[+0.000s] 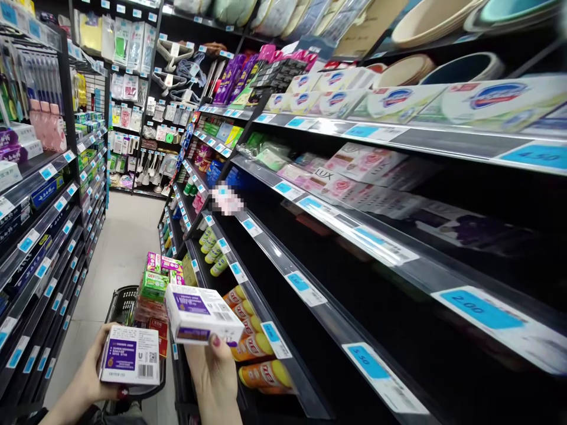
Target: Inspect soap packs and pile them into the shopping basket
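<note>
Two purple-and-white soap boxes lifted, none shelved yet: left hand point(91, 378) clamped on one point(130, 356) at seven o'clock; right hand point(215, 369) pinching another point(201, 314) at six; basket point(121, 304) stock waiting.

Black basket point(119, 304), soap boxes point(349, 177), possibly lotion tubes point(257, 345)

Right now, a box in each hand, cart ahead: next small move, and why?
Probably lift the right hand with its white-and-purple box toward the soap shelf on the right. That box is already raised and tilted toward the shelving, while the left hand holds the second box low beside the basket. A guess only.
</note>
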Motion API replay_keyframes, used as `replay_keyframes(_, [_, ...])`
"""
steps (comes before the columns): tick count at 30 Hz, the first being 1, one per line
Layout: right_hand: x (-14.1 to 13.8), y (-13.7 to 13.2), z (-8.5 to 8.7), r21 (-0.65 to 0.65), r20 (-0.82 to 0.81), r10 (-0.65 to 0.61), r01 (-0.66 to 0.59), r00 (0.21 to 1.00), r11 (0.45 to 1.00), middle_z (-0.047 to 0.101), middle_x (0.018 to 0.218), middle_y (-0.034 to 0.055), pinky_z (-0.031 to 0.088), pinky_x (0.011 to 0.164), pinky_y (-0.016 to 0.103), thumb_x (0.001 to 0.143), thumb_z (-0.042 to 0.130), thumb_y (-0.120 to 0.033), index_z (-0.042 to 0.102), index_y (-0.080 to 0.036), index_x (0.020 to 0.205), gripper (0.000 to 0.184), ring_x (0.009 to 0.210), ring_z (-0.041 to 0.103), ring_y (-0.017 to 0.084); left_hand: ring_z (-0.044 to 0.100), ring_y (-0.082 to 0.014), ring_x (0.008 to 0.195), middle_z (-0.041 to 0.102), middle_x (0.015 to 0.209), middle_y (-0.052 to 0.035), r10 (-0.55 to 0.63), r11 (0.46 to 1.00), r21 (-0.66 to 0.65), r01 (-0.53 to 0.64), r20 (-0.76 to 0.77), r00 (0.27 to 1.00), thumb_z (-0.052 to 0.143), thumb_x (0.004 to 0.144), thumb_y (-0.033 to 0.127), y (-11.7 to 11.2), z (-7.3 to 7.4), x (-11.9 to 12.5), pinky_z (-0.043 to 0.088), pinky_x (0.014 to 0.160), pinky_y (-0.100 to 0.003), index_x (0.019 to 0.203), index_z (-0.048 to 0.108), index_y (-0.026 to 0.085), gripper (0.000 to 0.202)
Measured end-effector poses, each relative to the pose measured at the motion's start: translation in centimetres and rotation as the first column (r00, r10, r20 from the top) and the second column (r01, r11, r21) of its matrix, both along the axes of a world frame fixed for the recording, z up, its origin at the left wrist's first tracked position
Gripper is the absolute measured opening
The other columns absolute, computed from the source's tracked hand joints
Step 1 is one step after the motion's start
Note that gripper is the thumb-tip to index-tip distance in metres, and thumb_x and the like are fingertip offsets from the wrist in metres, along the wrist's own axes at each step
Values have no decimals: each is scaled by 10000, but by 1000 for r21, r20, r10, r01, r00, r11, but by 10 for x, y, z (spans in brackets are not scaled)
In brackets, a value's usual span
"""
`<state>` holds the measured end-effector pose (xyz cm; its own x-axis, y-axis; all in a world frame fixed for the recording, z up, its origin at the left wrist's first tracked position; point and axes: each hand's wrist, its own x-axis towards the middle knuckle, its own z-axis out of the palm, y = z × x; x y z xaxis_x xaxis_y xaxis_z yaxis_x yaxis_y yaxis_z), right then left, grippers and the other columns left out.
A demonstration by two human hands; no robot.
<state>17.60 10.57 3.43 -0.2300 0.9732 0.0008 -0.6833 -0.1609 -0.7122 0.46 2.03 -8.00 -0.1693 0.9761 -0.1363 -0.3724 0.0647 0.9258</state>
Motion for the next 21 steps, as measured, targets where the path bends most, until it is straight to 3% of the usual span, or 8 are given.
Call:
replay_keyframes(5, [-3, 8, 2, -100, -62, -148, 142, 987, 985, 702, 1115, 17, 410, 1042, 521, 619, 784, -297, 512, -341, 1253, 692, 1039, 650, 264, 643, -209, 739, 700, 980, -22, 63, 996, 62, -58, -81, 995, 721, 351, 107, 1, -9, -1, 497, 686, -277, 1113, 464, 259, 819])
replay_keyframes(9, [5, 11, -1, -75, -363, 19, -50, 931, 996, 715, 1059, 5, 570, 877, 431, 709, 726, -402, 594, -326, 1106, 425, 1034, 667, 232, 618, -188, 670, 691, 895, -3, 53, 999, 6, -53, -22, 998, 715, 361, 105, 1, -8, 2, 490, 613, -265, 1111, 438, 260, 814])
replay_keyframes(11, [7, 11, -3, -2, -565, 201, -245, 800, 970, 710, 998, 4, 605, 739, 233, 806, 634, -406, 559, -299, 1126, 346, 965, 693, 143, 598, -172, 615, 681, 847, 11, 42, 999, -31, -42, -13, 999, 687, 355, 77, 1, -4, 4, 479, 554, -249, 1107, 427, 263, 817])
replay_keyframes(13, [5, 11, -4, 143, -719, 335, -342, 609, 929, 681, 977, 0, 519, 583, 35, 888, 534, -287, 470, -276, 1215, 333, 916, 692, 46, 573, -155, 551, 677, 824, 13, 34, 998, -59, -36, -35, 999, 668, 354, 64, 0, 1, 5, 458, 487, -236, 1102, 420, 264, 813])
replay_keyframes(15, [0, 12, -6, 250, -814, 375, -316, 444, 915, 652, 1008, 8, 419, 508, -39, 936, 409, -206, 387, -263, 1273, 342, 942, 677, 8, 575, -159, 538, 682, 822, 1, 39, 997, -65, -42, -60, 997, 680, 354, 73, 0, 6, 6, 460, 478, -244, 1095, 427, 257, 804])
replay_keyframes(17, [-5, 13, -10, 256, -870, 342, -268, 354, 929, 635, 1040, 23, 398, 501, -38, 966, 281, -235, 360, -258, 1282, 327, 987, 666, 24, 626, -208, 638, 693, 849, -24, 68, 997, -40, -70, -70, 995, 717, 341, 105, 0, 10, 6, 507, 571, -284, 1079, 456, 239, 794])
replay_keyframes(19, [-7, 17, -18, 308, -864, 375, -239, 335, 921, 642, 1029, 22, 408, 464, -28, 981, 218, -319, 367, -262, 1275, 335, 937, 686, 38, 651, -252, 730, 698, 876, -36, 81, 996, -40, -83, -64, 995, 772, 321, 147, 0, 15, 6, 531, 662, -326, 1063, 482, 240, 802])
replay_keyframes(21, [-4, 21, -29, 458, -727, 472, -160, 499, 875, 660, 972, 11, 390, 374, -26, 990, 177, -391, 376, -260, 1276, 372, 753, 707, 25, 660, -266, 710, 697, 857, -27, 46, 994, -93, -49, -38, 998, 824, 316, 199, 0, 20, 6, 547, 642, -350, 1055, 485, 261, 815])
